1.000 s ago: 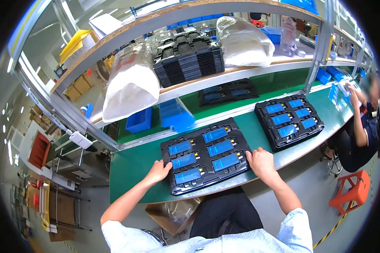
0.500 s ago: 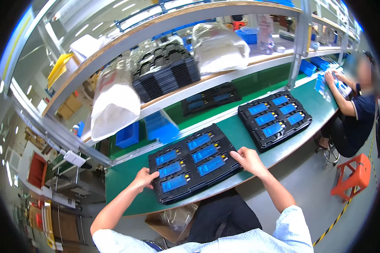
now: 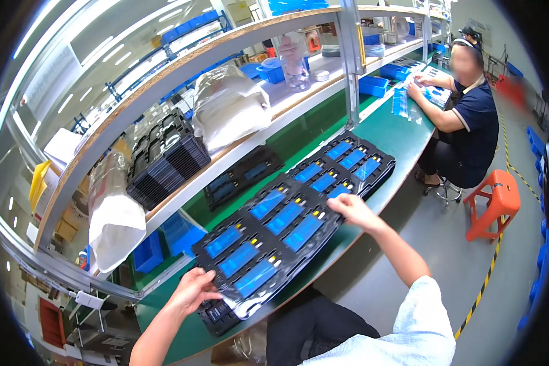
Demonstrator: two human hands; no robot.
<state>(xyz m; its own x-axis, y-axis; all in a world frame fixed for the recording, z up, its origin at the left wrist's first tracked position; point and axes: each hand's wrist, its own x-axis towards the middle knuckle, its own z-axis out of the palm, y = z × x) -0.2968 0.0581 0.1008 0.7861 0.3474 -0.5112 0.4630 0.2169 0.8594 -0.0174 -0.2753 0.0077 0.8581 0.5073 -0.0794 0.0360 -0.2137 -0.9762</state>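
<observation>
A black plastic tray (image 3: 263, 236) with several flat blue rectangular pieces (image 3: 285, 218), each with a small yellow tab, is held tilted above the green bench. My left hand (image 3: 192, 290) grips its near left corner. At the right edge my right hand (image 3: 352, 211) pinches the rim. Beneath the lifted tray, part of another black tray (image 3: 219, 318) shows at the lower left; most of it is hidden. Farther right on the bench lies a similar filled tray (image 3: 384, 174), partly covered by the held one.
Stacked black trays (image 3: 171, 168) and white bags (image 3: 229, 119) stand on the shelf above. A dark tray (image 3: 244, 177) with blue pieces lies below it, near a blue bin (image 3: 147, 253). To the right a co-worker (image 3: 470, 116) sits handling blue items, near an orange stool (image 3: 494, 204).
The held tray has come up off the tray below and moved right, tilting, until it overlaps the other filled tray. Both hands kept their grip. My view has turned to the right.
</observation>
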